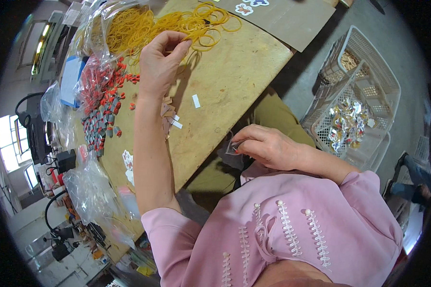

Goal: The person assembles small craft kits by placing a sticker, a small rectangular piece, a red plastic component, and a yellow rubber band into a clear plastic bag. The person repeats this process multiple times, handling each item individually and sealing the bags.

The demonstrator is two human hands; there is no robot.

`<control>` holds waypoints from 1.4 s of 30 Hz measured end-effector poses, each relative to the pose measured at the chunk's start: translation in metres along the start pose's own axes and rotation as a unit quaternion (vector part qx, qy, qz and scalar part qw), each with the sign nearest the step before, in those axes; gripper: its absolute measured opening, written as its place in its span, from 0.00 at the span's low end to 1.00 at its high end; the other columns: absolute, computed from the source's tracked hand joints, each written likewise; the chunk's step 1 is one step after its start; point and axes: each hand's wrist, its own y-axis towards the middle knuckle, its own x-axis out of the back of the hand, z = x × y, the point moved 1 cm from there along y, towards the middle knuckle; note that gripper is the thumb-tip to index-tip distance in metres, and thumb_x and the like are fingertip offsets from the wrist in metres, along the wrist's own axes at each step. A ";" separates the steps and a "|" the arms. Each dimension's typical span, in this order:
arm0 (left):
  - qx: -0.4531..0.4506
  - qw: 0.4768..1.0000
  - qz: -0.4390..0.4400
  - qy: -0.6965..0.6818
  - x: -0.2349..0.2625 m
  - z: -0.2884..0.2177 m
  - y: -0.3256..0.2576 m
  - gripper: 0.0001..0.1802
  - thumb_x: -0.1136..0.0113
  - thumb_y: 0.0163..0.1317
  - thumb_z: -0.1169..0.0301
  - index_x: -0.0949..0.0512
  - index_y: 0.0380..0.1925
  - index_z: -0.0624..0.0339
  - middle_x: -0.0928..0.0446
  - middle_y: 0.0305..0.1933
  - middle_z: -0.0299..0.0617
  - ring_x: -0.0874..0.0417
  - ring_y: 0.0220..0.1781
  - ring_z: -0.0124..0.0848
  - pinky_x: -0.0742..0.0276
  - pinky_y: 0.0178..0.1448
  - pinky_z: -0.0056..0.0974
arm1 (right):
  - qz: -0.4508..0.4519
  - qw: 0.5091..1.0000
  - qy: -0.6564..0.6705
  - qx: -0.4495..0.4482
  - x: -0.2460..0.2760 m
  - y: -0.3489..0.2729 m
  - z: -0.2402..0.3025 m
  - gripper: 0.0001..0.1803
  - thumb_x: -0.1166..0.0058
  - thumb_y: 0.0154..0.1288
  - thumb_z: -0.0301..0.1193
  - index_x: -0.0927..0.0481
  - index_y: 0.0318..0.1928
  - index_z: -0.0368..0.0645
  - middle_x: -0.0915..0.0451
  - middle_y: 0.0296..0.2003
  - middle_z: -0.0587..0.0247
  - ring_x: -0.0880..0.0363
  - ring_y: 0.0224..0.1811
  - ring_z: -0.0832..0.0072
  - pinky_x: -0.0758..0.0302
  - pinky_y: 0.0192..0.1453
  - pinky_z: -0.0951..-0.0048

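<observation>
My left hand (160,64) reaches over the far part of the wooden table (225,76), thumb and forefinger pinched on a yellow rubber band at the near edge of a tangled pile of rubber bands (208,24). More of these bands spill from a clear bag (93,31) beside it. Close to my lap, past the table's edge, my right hand (268,146) is closed on a small clear plastic bag (231,146). A bit of red shows by its fingertips; the bag's contents are mostly hidden.
Small red and grey pieces (100,117) lie left of my left forearm, tan and white strips (170,115) right of it. Brown cardboard (297,21) bearing printed cutouts covers the far corner. On the floor at right, a white basket (392,81) holds shiny packets (347,124).
</observation>
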 end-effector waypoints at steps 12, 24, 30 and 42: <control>0.198 0.962 -0.032 -0.187 0.017 -0.042 -0.159 0.13 0.30 0.70 0.79 0.17 0.53 0.66 0.12 0.44 0.41 0.15 0.38 0.20 0.19 0.41 0.26 | 0.027 0.999 -0.012 0.016 -0.006 0.009 0.016 0.09 0.37 0.60 0.23 0.18 0.41 0.40 0.18 0.47 0.57 0.17 0.51 0.55 0.17 0.54 0.60; 0.194 0.847 -0.102 -0.485 0.015 -0.021 -0.280 0.08 0.35 0.76 0.75 0.19 0.52 0.62 0.11 0.42 0.46 0.15 0.31 0.22 0.23 0.34 0.23 | 0.058 0.998 0.009 0.023 -0.034 0.028 0.040 0.11 0.37 0.61 0.20 0.17 0.45 0.37 0.19 0.50 0.53 0.16 0.51 0.54 0.16 0.53 0.61; 0.163 0.796 -0.083 -0.577 0.008 -0.003 -0.303 0.09 0.36 0.77 0.75 0.21 0.52 0.65 0.13 0.41 0.47 0.16 0.32 0.25 0.20 0.37 0.26 | 0.103 0.994 0.006 0.039 -0.041 0.037 0.048 0.13 0.37 0.62 0.23 0.17 0.48 0.36 0.19 0.55 0.49 0.17 0.56 0.52 0.16 0.56 0.60; 0.106 0.803 -0.034 -0.585 -0.002 0.006 -0.307 0.11 0.35 0.77 0.69 0.23 0.48 0.64 0.20 0.41 0.46 0.21 0.31 0.22 0.24 0.37 0.24 | 0.119 0.991 -0.012 0.064 -0.043 0.040 0.058 0.17 0.36 0.52 0.15 0.17 0.46 0.35 0.20 0.58 0.48 0.16 0.57 0.52 0.15 0.58 0.60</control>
